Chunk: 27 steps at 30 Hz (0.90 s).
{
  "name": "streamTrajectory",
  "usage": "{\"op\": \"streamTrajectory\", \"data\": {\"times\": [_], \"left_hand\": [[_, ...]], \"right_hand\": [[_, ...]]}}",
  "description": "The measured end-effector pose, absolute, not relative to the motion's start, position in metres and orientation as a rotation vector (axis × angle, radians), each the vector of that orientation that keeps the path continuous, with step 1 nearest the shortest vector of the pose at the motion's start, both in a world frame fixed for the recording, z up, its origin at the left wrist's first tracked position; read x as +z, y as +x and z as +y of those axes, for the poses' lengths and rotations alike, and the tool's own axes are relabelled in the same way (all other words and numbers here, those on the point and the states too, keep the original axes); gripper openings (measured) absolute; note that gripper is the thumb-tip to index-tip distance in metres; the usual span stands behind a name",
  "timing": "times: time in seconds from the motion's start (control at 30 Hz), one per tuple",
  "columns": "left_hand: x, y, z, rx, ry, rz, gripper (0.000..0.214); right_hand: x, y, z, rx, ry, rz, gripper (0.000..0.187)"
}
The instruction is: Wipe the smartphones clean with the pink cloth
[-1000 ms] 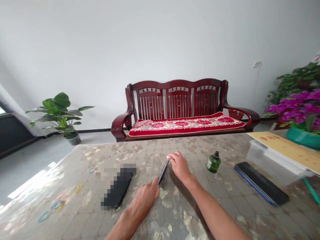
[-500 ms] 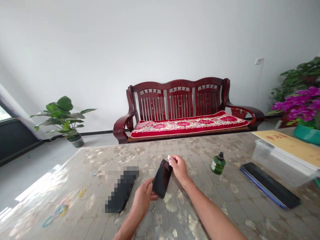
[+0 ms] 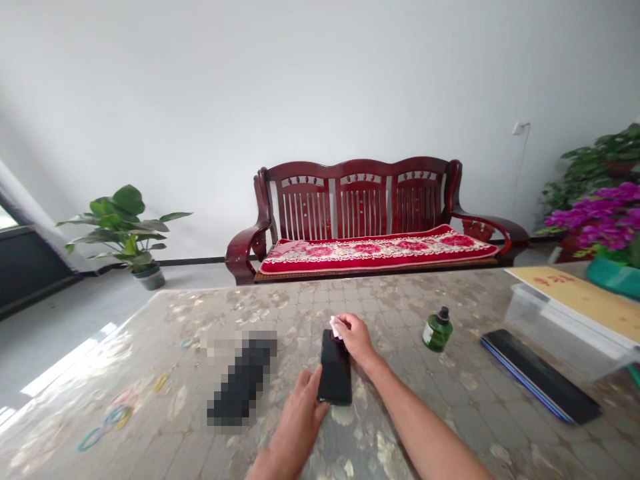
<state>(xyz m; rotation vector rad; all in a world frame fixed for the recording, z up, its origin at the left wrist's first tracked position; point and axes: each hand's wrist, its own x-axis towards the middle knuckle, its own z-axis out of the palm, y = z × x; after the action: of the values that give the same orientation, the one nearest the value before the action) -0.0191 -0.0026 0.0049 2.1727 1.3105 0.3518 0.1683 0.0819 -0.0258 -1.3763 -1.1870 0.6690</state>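
Note:
A black smartphone (image 3: 335, 373), screen up, is at the middle of the table, its top pointing away from me. My left hand (image 3: 303, 407) grips its lower left edge, thumb and fingers closed at the near corner. At the phone's top end, my right hand (image 3: 355, 340) pinches a small white wipe (image 3: 336, 327), which appears to touch the upper screen. To the left lies a dark, pixel-blurred object (image 3: 243, 383) whose kind I cannot make out. A green bottle (image 3: 437, 331) with a black cap stands to the right of my right hand.
Loose coloured rubber bands (image 3: 113, 420) lie at the left on the patterned tablecloth (image 3: 200, 460). Stacked dark phones (image 3: 540, 377) are at the right, beside a clear plastic box (image 3: 555, 333) with a yellow booklet (image 3: 575, 290) on top. A wooden bench (image 3: 360, 200) stands beyond the table.
The phone has turned from tilted to nearly straight and moved slightly right and nearer. My left hand moved right with it. The right hand's wipe has shifted slightly left, over the phone's top.

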Motion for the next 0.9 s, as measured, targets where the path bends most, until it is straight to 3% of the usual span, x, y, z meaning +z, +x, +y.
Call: {"op": "streamTrajectory", "data": {"times": [0.2, 0.37, 0.53, 0.7, 0.9], "left_hand": [[0.01, -0.017, -0.008, 0.196, 2.295, 1.313, 0.053], [0.017, -0.017, -0.011, 0.183, 2.493, 1.257, 0.049], [0.005, -0.018, -0.006, 0.226, 2.713, 1.081, 0.046], [-0.01, -0.018, -0.001, 0.437, 2.796, 0.939, 0.033], [-0.02, -0.017, 0.0, 0.423, 2.8, 0.956, 0.028]], "right_hand": [[-0.014, 0.177, 0.08, 0.701, -1.42, -1.253, 0.033], [0.006, 0.192, 0.055, 0.487, -1.534, -1.483, 0.015], [0.007, 0.184, 0.015, 0.234, -1.589, -1.975, 0.024], [0.005, 0.182, 0.025, 0.125, -1.648, -2.031, 0.026], [0.009, 0.18, 0.044, 0.094, -1.744, -2.016, 0.025]]}}
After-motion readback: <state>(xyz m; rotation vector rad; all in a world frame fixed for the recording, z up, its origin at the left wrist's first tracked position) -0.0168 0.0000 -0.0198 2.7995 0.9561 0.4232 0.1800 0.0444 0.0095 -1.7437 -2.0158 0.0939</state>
